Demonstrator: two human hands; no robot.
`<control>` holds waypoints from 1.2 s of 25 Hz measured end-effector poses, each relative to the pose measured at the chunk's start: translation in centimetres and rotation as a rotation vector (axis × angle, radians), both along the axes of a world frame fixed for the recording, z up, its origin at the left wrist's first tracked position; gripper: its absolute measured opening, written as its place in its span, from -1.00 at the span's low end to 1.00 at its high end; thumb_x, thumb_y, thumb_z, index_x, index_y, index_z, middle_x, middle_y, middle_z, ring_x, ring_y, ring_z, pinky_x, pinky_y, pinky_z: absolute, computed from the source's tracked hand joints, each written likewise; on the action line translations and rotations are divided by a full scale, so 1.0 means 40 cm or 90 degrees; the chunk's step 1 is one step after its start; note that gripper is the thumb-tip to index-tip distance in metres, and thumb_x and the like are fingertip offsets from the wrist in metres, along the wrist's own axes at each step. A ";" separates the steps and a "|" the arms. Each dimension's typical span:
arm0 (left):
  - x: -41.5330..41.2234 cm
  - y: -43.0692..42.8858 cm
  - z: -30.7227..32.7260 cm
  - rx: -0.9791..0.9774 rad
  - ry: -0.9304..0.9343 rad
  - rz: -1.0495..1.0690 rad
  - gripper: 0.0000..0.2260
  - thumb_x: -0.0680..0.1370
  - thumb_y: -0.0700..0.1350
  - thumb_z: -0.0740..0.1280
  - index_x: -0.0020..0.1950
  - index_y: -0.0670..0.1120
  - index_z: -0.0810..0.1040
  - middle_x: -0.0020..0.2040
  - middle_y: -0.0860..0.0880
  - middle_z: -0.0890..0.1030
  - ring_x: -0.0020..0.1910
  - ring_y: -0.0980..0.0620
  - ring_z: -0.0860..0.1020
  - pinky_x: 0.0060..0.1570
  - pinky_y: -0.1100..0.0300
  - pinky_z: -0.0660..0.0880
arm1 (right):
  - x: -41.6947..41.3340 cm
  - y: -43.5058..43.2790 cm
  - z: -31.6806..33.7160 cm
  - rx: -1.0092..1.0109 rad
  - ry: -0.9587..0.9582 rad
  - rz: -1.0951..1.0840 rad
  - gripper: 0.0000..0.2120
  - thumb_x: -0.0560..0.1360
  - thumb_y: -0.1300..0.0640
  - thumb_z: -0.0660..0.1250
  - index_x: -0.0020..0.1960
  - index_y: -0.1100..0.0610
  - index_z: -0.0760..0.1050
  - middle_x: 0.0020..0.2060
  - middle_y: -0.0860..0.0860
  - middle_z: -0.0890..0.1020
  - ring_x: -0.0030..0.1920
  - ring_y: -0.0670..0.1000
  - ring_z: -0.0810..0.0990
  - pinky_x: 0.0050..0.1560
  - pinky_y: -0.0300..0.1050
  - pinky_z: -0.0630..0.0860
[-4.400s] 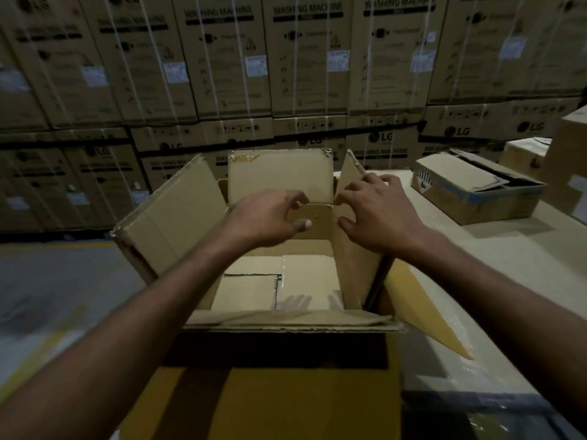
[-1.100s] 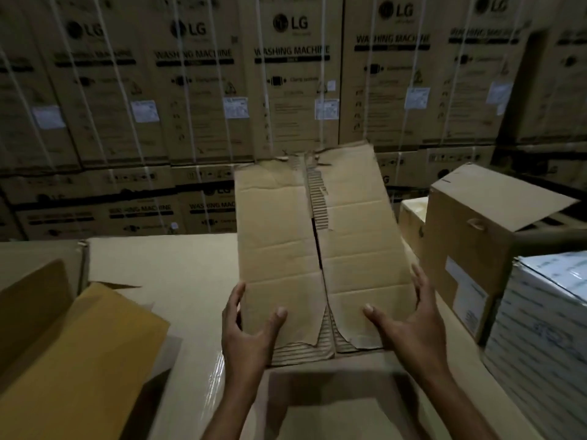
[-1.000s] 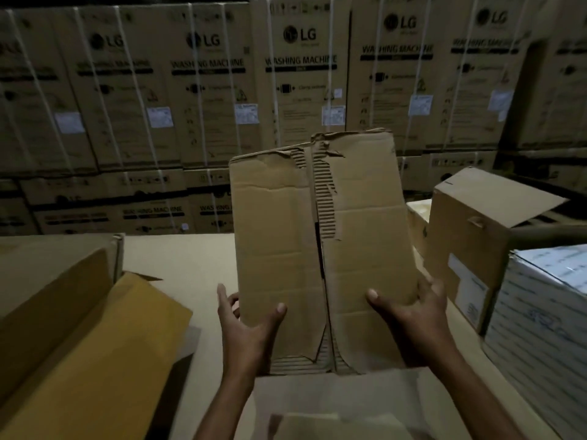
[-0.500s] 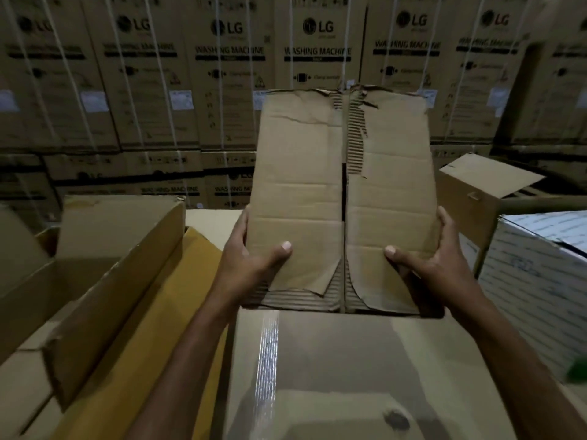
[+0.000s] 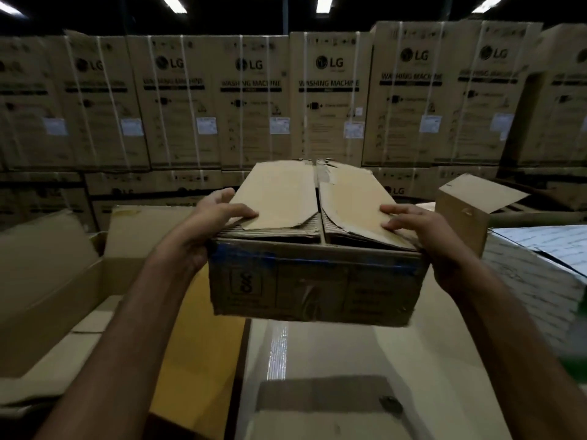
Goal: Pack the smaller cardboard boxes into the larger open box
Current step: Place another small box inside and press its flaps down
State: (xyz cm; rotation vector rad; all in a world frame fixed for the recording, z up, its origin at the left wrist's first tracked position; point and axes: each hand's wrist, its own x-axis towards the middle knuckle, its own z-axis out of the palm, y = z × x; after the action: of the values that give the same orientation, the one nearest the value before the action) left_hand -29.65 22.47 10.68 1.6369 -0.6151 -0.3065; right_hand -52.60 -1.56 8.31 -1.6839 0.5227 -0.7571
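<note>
I hold a small worn cardboard box (image 5: 314, 281) in the air at the centre of the view, its torn top flaps closed and a blue tape strip along its near upper edge. My left hand (image 5: 203, 227) grips its left end, thumb on the top flap. My right hand (image 5: 422, 236) grips its right end, thumb also on top. The larger open box (image 5: 50, 274) stands to the left with its flaps spread; its inside is mostly out of sight.
A taped carton top (image 5: 349, 360) lies under the held box. At right stand a small brown box (image 5: 460, 217) with a raised flap and a white printed carton (image 5: 533, 268). Strapped washing-machine cartons (image 5: 254, 100) wall off the back.
The small box has tipped from standing up, with its flapped face toward me, to lying level with its printed side facing me. The view has swung left and up, bringing the open box closer.
</note>
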 end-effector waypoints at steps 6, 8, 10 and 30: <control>-0.061 0.152 0.024 -0.045 -0.153 -0.009 -0.10 0.31 0.05 0.65 0.58 0.10 0.34 0.55 0.06 0.36 0.35 0.09 0.44 0.28 0.24 0.44 | -0.042 0.115 0.065 -0.030 -0.095 0.036 -0.61 0.52 0.20 0.44 0.32 -0.06 0.61 0.23 -0.09 0.53 0.07 -0.12 0.55 -0.16 -0.22 0.56; -0.057 0.219 0.053 -0.086 -0.182 -0.009 -0.13 0.27 0.09 0.67 0.53 0.19 0.40 0.51 0.11 0.40 0.39 0.06 0.47 0.38 0.04 0.46 | -0.033 0.179 0.108 -0.066 -0.132 0.034 -0.61 0.52 0.17 0.46 0.31 -0.09 0.61 0.26 -0.08 0.51 0.11 -0.10 0.54 -0.11 -0.20 0.57; -0.038 0.290 0.084 -0.133 -0.202 -0.014 -0.24 0.30 0.07 0.65 0.47 0.24 0.46 0.47 0.16 0.44 0.37 0.06 0.51 0.32 0.00 0.52 | -0.003 0.249 0.146 -0.079 -0.178 0.058 -0.60 0.52 0.20 0.46 0.33 -0.05 0.59 0.25 -0.10 0.50 0.12 -0.08 0.57 -0.14 -0.23 0.64; 0.564 1.013 0.158 0.046 -0.240 0.095 -0.52 0.46 0.08 0.51 0.38 0.19 0.55 0.44 0.03 0.43 0.11 0.16 0.51 -0.03 0.29 0.43 | 0.736 0.932 0.168 -0.106 -0.080 0.094 -0.57 0.56 0.06 0.46 0.40 -0.05 0.48 0.09 -0.12 0.47 0.04 -0.07 0.61 -0.10 -0.17 0.66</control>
State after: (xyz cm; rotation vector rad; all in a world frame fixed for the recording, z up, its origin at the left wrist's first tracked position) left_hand -7.08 62.97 16.98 1.8149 -0.7641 0.0947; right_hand -23.14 35.73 15.03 -1.7936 0.2504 -0.8095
